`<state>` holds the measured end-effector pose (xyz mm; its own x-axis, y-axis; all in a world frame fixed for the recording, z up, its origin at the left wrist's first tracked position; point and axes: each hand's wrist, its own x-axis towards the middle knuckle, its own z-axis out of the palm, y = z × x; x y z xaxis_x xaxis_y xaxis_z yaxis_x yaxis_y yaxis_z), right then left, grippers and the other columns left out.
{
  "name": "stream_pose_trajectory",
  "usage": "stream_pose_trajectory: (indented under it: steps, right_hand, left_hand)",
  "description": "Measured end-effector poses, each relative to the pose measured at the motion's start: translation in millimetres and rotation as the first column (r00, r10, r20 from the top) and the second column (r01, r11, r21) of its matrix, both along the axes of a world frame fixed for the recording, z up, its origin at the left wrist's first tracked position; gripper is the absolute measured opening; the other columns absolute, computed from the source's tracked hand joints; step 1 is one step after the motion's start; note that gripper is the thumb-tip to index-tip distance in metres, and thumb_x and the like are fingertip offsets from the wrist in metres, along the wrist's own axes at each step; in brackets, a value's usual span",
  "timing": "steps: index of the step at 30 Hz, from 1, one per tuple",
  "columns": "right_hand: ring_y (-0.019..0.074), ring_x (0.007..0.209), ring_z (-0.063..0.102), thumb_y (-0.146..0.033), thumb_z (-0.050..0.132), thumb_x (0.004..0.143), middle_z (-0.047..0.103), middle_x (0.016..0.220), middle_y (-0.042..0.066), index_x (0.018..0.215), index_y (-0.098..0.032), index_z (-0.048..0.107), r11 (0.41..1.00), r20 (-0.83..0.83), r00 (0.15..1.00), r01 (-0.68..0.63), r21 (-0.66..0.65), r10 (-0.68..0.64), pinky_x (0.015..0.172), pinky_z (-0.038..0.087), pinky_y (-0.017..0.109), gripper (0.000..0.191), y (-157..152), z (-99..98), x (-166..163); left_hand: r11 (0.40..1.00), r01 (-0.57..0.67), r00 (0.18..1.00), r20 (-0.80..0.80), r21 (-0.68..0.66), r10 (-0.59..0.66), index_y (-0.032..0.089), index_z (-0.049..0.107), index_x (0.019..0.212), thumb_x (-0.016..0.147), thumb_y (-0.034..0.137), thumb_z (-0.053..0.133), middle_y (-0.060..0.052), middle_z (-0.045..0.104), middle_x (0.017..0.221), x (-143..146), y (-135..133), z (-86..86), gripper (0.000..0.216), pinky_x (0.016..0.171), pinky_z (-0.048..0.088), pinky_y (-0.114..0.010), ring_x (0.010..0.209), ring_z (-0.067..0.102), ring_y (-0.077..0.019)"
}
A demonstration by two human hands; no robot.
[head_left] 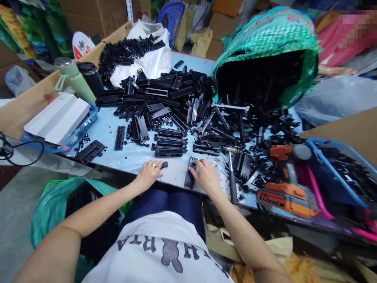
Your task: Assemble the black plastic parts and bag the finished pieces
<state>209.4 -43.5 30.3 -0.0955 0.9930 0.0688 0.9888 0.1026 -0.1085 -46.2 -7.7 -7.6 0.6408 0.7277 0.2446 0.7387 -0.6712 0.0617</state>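
At the table's front edge, my left hand (149, 173), with a ring on one finger, has its fingertips closed on a small black part (165, 164) with a rounded end. My right hand (207, 175) grips a black slotted bar (189, 179) between thumb and fingers, and the bar lies lengthwise toward me. Just beyond my hands, several similar black bar assemblies (169, 142) are stacked in a row. A hammer (232, 177) with a dark handle lies to the right of my right hand. The undersides of both hands' fingers are hidden.
A heap of black parts (165, 94) covers the table's middle. A green woven sack (271, 35) spills more parts. An orange cordless drill (287, 192) and a blue basket (338, 169) are at right. At left stand a green bottle (76, 80) and a blue tray (61, 145).
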Motion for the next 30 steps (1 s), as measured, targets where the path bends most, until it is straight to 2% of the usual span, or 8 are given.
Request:
stream_pose_trajectory:
  steps: [4, 8, 12, 16, 18, 23, 28, 30]
  right_hand:
    - [0.0269, 0.088, 0.058, -0.053, 0.049, 0.083, 0.058, 0.099, 0.016, 0.127, -0.012, 0.044, 0.959, -0.054, 0.958, 0.277, -0.066, -0.281, 0.069, 0.045, 0.034, 0.06, -0.7, -9.6, -16.8]
    - [0.0224, 0.095, 0.058, -0.039, 0.041, 0.088, 0.057, 0.109, 0.012, 0.133, -0.019, 0.041, 0.979, -0.392, 0.902, 0.132, -0.153, -0.183, 0.081, 0.045, 0.034, 0.049, -1.0, -13.1, -19.1]
    - [0.0174, 0.075, 0.061, -0.047, 0.034, 0.089, 0.063, 0.093, 0.007, 0.135, -0.022, 0.04, 0.974, -0.881, 0.436, -0.042, -0.223, -0.183, 0.068, 0.05, 0.032, 0.053, -3.9, -14.5, -28.3]
    - [0.013, 0.053, 0.057, -0.055, 0.041, 0.085, 0.062, 0.079, 0.003, 0.139, -0.02, 0.034, 0.949, -0.948, 0.079, -0.048, -0.312, -0.307, 0.048, 0.047, 0.027, 0.065, -2.6, -14.8, -41.2]
    - [0.0106, 0.053, 0.055, -0.052, 0.045, 0.085, 0.062, 0.081, 0.002, 0.138, -0.022, 0.037, 0.969, -0.968, 0.11, -0.074, -0.234, -0.226, 0.051, 0.047, 0.026, 0.062, -1.2, -13.6, -37.5]
    - [0.0102, 0.065, 0.056, -0.041, 0.055, 0.083, 0.061, 0.11, 0.006, 0.132, -0.026, 0.047, 0.975, -0.898, 0.432, -0.221, -0.017, 0.082, 0.062, 0.05, 0.026, 0.052, -1.4, -8.8, -18.6]
    - [0.0092, 0.061, 0.055, -0.038, 0.046, 0.089, 0.06, 0.112, 0.008, 0.138, -0.024, 0.038, 0.985, -0.894, 0.411, -0.071, 0.16, 0.175, 0.061, 0.051, 0.026, 0.052, -5.3, -10.5, -38.7]
    - [0.0123, 0.073, 0.059, -0.039, 0.046, 0.089, 0.059, 0.114, 0.009, 0.138, -0.023, 0.038, 0.974, -0.873, 0.433, -0.057, 0.221, 0.224, 0.069, 0.052, 0.028, 0.052, -5.8, -12.2, -46.9]
  left_hand:
    - [0.996, -0.092, 0.994, 0.051, -0.018, 0.092, 0.01, 0.054, 0.109, 0.084, 0.022, 0.055, -0.014, 0.059, 0.098, 22.5, -17.2, -13.7, 0.028, 0.072, 0.045, -0.037, 0.088, 0.055, -0.025]
    - [0.994, -0.039, 0.979, 0.196, -0.106, 0.059, 0.01, 0.057, 0.095, 0.089, 0.019, 0.045, -0.013, 0.061, 0.095, 26.5, -24.4, -8.8, 0.016, 0.078, 0.046, -0.035, 0.092, 0.057, -0.0236]
    - [0.952, -0.042, 0.891, 0.42, -0.304, 0.173, 0.015, 0.049, 0.122, 0.094, 0.026, 0.034, -0.01, 0.06, 0.097, 36.0, -21.0, 17.6, 0.033, 0.079, 0.048, -0.033, 0.091, 0.059, -0.0198]
    - [0.882, 0.073, 0.762, 0.596, -0.466, 0.252, 0.018, 0.049, 0.128, 0.094, 0.03, 0.035, -0.006, 0.059, 0.093, 49.9, -10.9, 41.6, 0.039, 0.083, 0.046, -0.03, 0.091, 0.058, -0.0164]
    - [0.868, 0.109, 0.71, 0.65, -0.484, 0.273, 0.016, 0.052, 0.126, 0.092, 0.029, 0.042, -0.006, 0.058, 0.09, 52.4, -7.6, 45.7, 0.038, 0.084, 0.046, -0.029, 0.089, 0.057, -0.0156]
    - [0.881, 0.145, 0.691, 0.684, -0.45, 0.235, 0.018, 0.059, 0.119, 0.089, 0.029, 0.048, -0.003, 0.053, 0.08, 55.8, -11.2, 46.5, 0.034, 0.074, 0.047, -0.027, 0.075, 0.054, -0.0128]
    - [0.961, -0.01, 0.448, 0.858, -0.276, 0.251, 0.019, 0.056, 0.122, 0.093, 0.026, 0.04, -0.004, 0.052, 0.086, 73.6, -18.4, 49.8, 0.034, 0.076, 0.046, -0.026, 0.08, 0.053, -0.0119]
    - [0.974, 0.025, 0.448, 0.874, -0.224, 0.19, 0.02, 0.056, 0.122, 0.093, 0.026, 0.04, -0.005, 0.054, 0.088, 76.3, -17.1, 47.1, 0.034, 0.077, 0.046, -0.026, 0.083, 0.054, -0.0121]
